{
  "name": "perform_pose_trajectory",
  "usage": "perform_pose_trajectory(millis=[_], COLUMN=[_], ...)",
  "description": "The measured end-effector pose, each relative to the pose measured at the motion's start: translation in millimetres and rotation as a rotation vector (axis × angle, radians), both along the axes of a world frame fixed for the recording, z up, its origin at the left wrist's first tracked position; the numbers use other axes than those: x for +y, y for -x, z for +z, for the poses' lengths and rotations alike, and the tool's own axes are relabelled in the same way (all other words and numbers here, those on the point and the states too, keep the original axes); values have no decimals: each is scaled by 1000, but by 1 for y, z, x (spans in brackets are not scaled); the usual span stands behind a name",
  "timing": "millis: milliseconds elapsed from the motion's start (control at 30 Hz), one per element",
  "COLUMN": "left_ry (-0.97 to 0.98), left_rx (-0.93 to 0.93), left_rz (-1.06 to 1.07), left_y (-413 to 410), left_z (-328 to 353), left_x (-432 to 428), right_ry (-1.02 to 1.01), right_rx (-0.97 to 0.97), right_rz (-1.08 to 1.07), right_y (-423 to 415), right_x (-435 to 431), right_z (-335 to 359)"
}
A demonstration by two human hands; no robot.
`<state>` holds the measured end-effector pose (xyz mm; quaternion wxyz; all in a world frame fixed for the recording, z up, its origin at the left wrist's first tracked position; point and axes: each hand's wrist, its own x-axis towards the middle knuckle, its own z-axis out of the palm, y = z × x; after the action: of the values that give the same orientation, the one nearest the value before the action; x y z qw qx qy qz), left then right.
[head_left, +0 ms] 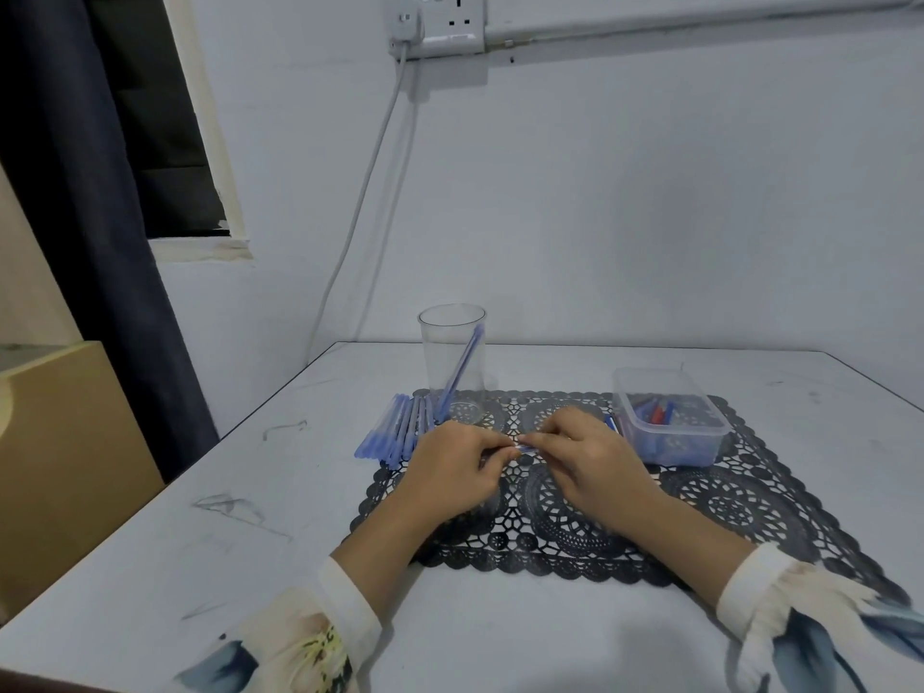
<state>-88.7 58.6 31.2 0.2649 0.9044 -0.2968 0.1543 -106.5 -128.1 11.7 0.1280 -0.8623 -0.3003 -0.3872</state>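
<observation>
We see a white table whose far edge stands against the wall. Its top has some grey scuff marks, mostly on the left side. One black lace mat lies flat on it, a little right of the middle. At the mat's far left corner, a row of blue pens lies partly on the mat and partly on the bare table.

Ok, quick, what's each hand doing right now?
Left hand: pinching one end of a blue pen.
Right hand: pinching its other end.
</observation>
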Motion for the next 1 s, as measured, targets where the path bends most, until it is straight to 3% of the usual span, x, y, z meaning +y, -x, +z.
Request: perform_pose_trajectory(millis=[1000], left_ry=[58], left_rx=[-29], left_rz=[-25], left_y=[-5], left_z=[0], left_x=[5], right_ry=[59], right_rx=[140], right_rz=[-80], right_y=[-2], right_x=[-2], right_z=[2])
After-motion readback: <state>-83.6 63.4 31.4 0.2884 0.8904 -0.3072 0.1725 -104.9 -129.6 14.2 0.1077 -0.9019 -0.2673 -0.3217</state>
